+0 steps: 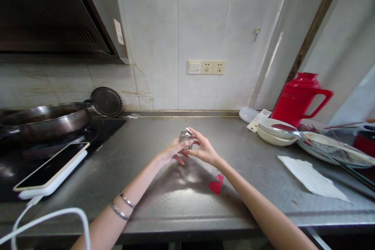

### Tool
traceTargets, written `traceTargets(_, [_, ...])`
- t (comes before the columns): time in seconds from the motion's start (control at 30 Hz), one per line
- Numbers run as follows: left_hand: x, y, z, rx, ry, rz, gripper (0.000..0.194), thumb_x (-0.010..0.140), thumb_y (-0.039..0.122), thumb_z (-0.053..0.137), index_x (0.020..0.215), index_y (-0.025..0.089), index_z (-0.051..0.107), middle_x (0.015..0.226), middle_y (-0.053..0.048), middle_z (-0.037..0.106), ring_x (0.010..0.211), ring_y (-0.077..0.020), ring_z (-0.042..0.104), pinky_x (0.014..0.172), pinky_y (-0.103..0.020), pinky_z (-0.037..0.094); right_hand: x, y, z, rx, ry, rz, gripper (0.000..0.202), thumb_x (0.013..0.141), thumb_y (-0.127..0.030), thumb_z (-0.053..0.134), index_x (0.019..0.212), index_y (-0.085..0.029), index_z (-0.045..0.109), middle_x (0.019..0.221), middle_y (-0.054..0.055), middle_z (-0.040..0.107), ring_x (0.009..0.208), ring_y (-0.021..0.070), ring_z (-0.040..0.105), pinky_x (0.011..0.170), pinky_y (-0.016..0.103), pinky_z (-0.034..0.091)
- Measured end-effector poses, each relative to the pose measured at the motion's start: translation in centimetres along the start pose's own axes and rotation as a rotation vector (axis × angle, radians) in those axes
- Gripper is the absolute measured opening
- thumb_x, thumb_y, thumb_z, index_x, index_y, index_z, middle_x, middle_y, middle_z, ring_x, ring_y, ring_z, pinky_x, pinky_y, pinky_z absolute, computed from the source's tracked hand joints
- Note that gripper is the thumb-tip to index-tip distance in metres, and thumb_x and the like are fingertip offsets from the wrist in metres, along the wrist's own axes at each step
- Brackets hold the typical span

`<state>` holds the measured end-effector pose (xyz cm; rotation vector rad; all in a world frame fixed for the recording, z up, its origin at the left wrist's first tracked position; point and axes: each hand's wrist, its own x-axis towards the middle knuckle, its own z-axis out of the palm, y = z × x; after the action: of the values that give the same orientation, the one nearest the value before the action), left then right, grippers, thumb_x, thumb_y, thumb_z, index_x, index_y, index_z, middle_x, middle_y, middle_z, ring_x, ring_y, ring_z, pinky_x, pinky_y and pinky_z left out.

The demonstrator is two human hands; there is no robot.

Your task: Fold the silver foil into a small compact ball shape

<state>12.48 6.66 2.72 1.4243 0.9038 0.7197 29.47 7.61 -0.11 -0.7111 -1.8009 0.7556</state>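
Both hands meet around a small shiny, silvery-clear object (186, 136) just above the metal counter; its exact kind does not show. My left hand (175, 150) grips it from the left, thumb on its front and the other fingers curled below. From the right, my right hand (203, 149) has its fingers around the top and side of the same object, partly covering it. On the counter, near my right forearm, lies a torn red scrap (216, 184) with a silvery edge.
At left, a steel pan (67, 119) sits on the black stove, with a phone (52, 166) and white cable (58, 215) nearer me. At right are a red thermos flask (297, 99), white bowls (277, 137), stacked dishes and a paper napkin (310, 177).
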Motion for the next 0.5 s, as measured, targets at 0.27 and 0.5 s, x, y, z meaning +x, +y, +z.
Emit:
traceTargets(0.27, [1.7, -1.9, -0.3, 0.106, 0.152, 0.425, 0.120, 0.047, 0.031, 0.089, 0.145, 0.024, 0.020, 0.133, -0.017, 0.051, 0.119, -0.0270, 0.053, 0.096, -0.040, 0.045, 0.6, -2.0, -0.5, 0.245, 0.057, 0.249, 0.083, 0.060, -0.029, 0.080, 0.135, -0.020, 0.045, 0.108, 0.009, 0.068, 0.091, 0.0230, 0.067, 0.079, 0.039, 0.057])
traceTargets(0.5, [2.0, -2.6, 0.2, 0.292, 0.211, 0.531, 0.113, 0.050, 0.028, 0.088, 0.141, 0.021, 0.022, 0.128, -0.016, 0.056, 0.114, -0.0258, 0.057, 0.101, -0.042, 0.041, 0.6, -2.8, -0.1, 0.198, 0.032, 0.242, 0.076, 0.061, -0.031, 0.080, 0.130, -0.017, 0.051, 0.111, 0.010, 0.067, 0.094, 0.0218, 0.066, 0.085, 0.039, 0.055])
